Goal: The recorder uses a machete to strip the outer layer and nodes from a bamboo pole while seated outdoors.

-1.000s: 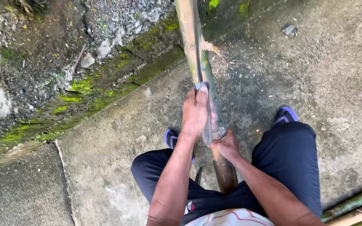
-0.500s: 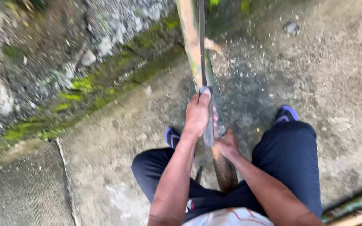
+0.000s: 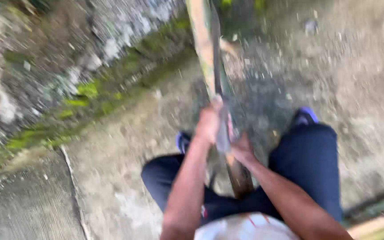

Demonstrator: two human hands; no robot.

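Mossy, rough stone wall (image 3: 67,84) at left, gritty concrete floor (image 3: 112,178) below. Left hand (image 3: 210,122) clenched around long dark blade (image 3: 216,66), flat and narrow, lying along pale round bamboo pole (image 3: 201,44) that runs up and away from grip. Right hand (image 3: 243,149) grasping pole lower down, between knees. Frame blurred.

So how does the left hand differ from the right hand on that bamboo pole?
The left hand sits higher up the bamboo pole, wrapped around the handle of a long dark blade laid along it; the right hand sits lower, nearer the knees, gripping the pole itself. The left forearm reaches further forward than the right. Both are bare, closed and motion-blurred.
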